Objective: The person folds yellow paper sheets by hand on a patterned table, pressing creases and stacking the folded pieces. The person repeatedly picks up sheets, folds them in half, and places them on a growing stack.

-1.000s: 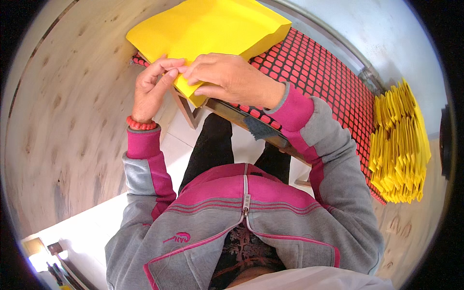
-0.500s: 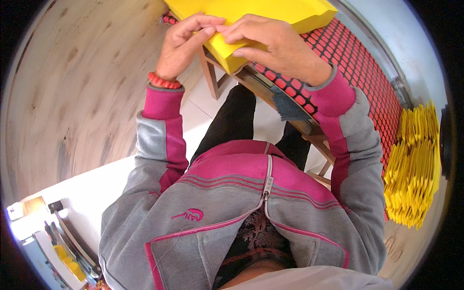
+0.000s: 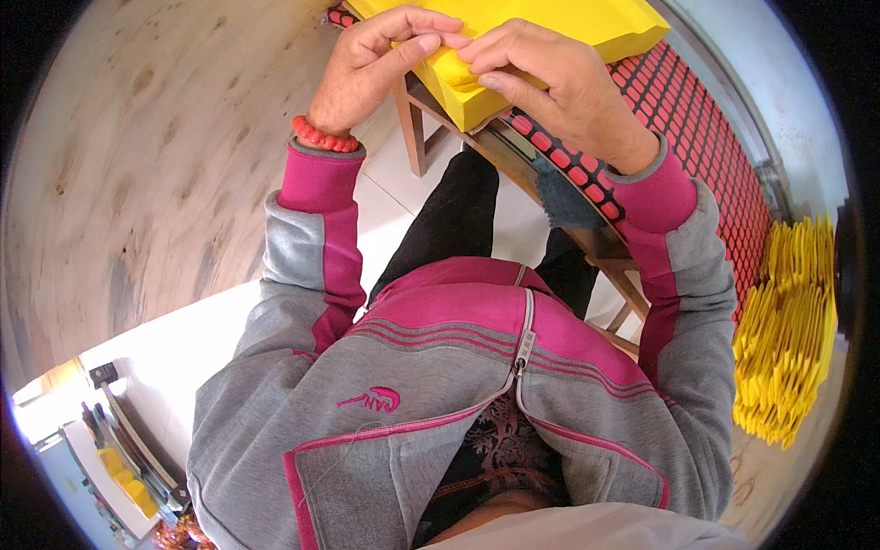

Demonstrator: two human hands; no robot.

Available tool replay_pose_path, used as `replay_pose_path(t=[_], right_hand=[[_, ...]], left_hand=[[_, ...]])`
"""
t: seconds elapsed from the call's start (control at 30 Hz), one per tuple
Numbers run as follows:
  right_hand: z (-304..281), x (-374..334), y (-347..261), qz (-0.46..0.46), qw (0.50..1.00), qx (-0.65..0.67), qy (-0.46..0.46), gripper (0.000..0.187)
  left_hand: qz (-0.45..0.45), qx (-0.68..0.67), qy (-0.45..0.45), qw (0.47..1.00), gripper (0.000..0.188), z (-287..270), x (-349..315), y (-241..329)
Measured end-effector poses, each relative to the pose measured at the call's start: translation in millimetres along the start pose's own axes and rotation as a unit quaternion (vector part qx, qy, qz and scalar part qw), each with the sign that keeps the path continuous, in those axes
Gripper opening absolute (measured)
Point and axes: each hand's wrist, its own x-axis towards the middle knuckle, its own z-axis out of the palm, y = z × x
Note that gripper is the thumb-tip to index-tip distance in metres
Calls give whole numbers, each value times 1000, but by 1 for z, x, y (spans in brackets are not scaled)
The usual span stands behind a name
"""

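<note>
A bright yellow paper bag (image 3: pixel 568 20) lies at the top of the view, its near end hanging over a table corner. A small flap is folded over at that end. My left hand (image 3: pixel 380 50) pinches the flap's far edge between thumb and fingers. Just to its right, my right hand (image 3: pixel 550 78) has its fingertips on the same flap, thumb bent in toward the index finger. The two sets of fingertips almost meet. What lies directly beneath them is partly hidden.
A red and black patterned cloth (image 3: pixel 683 115) covers the wooden-legged table. At the right stands a tall stack of folded yellow paper bags (image 3: pixel 784 339). A pale wooden board (image 3: pixel 156 183) fills the left side. Shelved items (image 3: pixel 119 458) sit at lower left.
The view has shifted slightly, so hands and bag appear further right. The flap at the bag's near end looks more rolled over, and my right thumb sits closer to my fingers.
</note>
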Motion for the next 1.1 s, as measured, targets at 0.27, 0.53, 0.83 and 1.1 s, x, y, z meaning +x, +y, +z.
replay_pose_path(t=[0.27,0.53,0.83,1.1], right_hand=[[-1,-1,-2,55,996,70,-1,15],[3,-3,-1,122,985,123,13,8],[-1,-9,-2,144,975,160,56,19],[-5,0,-3,31,998,41,22,12]], left_hand=[[-4,-10,-12,1000,28,4,-2,6],[85,53,-32,994,19,2,-1,9],[70,32,42,996,7,16,-1,3],[67,-33,73,995,7,18,0,-5]])
